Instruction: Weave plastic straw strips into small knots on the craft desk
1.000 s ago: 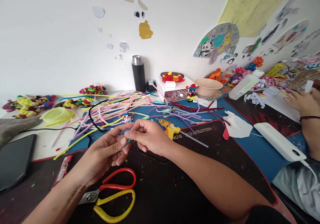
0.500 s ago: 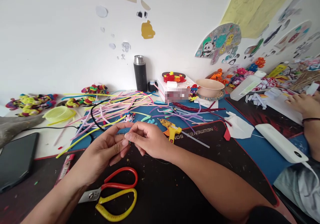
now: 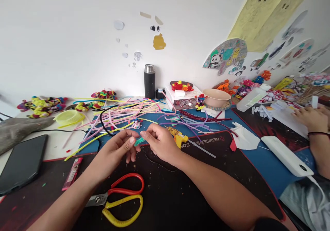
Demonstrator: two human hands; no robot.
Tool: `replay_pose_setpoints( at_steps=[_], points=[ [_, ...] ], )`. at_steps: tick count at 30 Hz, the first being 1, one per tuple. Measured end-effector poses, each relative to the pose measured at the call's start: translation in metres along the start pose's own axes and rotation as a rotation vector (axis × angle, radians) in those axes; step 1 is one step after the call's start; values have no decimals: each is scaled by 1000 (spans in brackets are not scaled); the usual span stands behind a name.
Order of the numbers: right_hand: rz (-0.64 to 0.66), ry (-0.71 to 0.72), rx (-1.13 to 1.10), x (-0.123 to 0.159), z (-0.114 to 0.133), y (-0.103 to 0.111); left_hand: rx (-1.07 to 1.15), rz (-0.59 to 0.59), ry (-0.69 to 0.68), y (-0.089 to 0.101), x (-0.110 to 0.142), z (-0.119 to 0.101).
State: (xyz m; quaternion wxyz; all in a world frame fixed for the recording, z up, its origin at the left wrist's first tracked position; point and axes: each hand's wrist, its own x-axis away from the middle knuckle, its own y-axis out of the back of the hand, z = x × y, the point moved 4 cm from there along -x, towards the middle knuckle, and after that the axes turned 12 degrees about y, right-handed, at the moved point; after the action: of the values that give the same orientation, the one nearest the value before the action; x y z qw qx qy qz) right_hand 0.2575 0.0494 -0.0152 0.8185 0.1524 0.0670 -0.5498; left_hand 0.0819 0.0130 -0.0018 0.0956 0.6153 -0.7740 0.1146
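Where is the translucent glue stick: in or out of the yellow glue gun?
Partly in, apparently: the translucent glue stick extends rearward from the yellow glue gun.

The small green piece [image 3: 139, 141] looks fuzzy. Scissors [image 3: 103, 198] show bare metal and 2 glossy, plastic-looking handles [image 3: 126, 191]; the flask [image 3: 150, 85] is matt black under a shiny metal cap [image 3: 149, 69].
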Motion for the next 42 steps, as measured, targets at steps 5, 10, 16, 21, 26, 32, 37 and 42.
replay_pose_setpoints(
  at_steps=[5, 10, 16, 21, 26, 32, 37, 42],
  points=[
    [-44, 4, -9, -1, -1, 2, -332, -128, -119, 3, 2, 1],
    [-11, -15, -21, -1, -1, 0, -446, -154, -170, 3, 3, -1],
    [92, 0, -66, 0, 1, -3, -279, -106, -53, 6, 1, -1],
    [136, 58, -9, 1, 2, -4, -11, -81, 119, 8, -8, 11],
    [152, 75, 85, 3, 2, -6, 126, -32, 170, 6, -11, 13],
    [138, 96, 96, 2, 4, -5, 116, 49, 157, 0, -9, 13],
    [114, 140, 157, 1, 5, -3, -168, -103, 31, 8, -10, 19],
    [115, 166, 205, 1, 6, -4, -371, -192, -104, 8, -3, 9]
  ],
)
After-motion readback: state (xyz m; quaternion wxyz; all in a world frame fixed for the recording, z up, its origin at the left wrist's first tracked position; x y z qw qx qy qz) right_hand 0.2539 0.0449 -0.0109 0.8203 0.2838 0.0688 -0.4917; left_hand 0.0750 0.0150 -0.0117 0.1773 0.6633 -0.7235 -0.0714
